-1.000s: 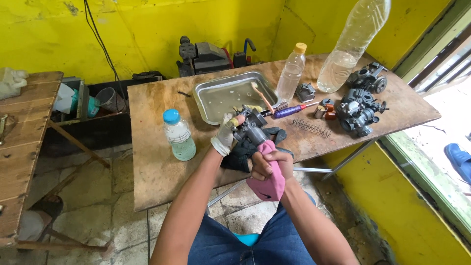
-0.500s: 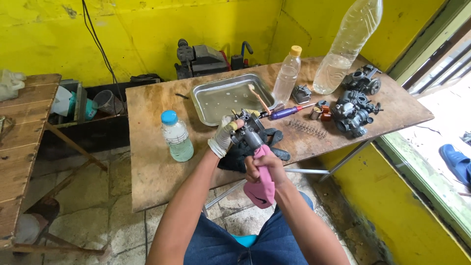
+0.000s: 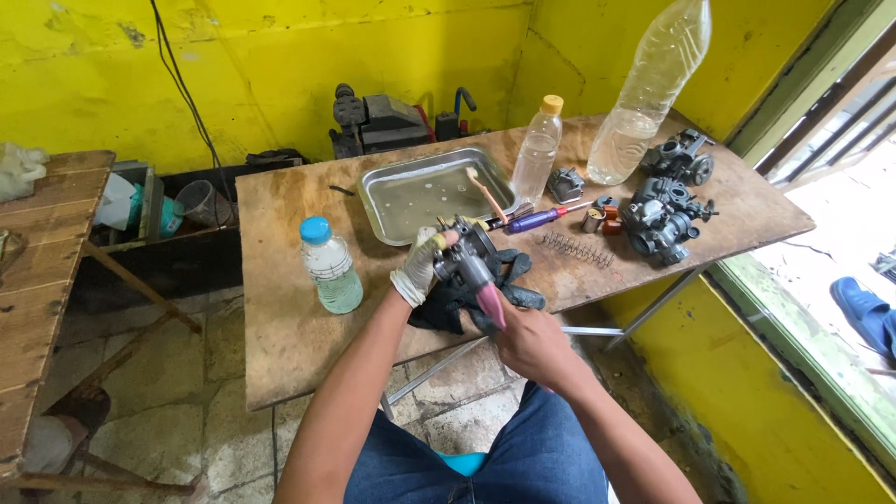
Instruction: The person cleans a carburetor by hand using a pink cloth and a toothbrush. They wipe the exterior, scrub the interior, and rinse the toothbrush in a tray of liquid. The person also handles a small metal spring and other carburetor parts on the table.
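Left hand [image 3: 417, 271], in a pale glove, is closed around a grey metal carburettor [image 3: 464, 259], holding it just above the front edge of the plywood table [image 3: 280, 308]; right hand [image 3: 534, 343], bare, is closed on a pink rag [image 3: 491, 305], whose tip touches the carburettor's lower side; a black cloth [image 3: 450, 303] lies on the table directly under both.

Behind the carburettor: a shallow steel tray [image 3: 411, 198] with a light-handled brush [image 3: 485, 194] leaning over its right rim; a purple-handled screwdriver [image 3: 532, 221] just right of the tray; a coil spring [image 3: 577, 249] lying flat nearby.

Left of the hands: a small blue-capped bottle [image 3: 329, 265], upright, holding greenish liquid.

Far right of table: two more dark carburettor bodies [image 3: 661, 217]; a large clear bottle [image 3: 649, 93] tilted against the yellow wall; a smaller yellow-capped bottle [image 3: 539, 149], upright.
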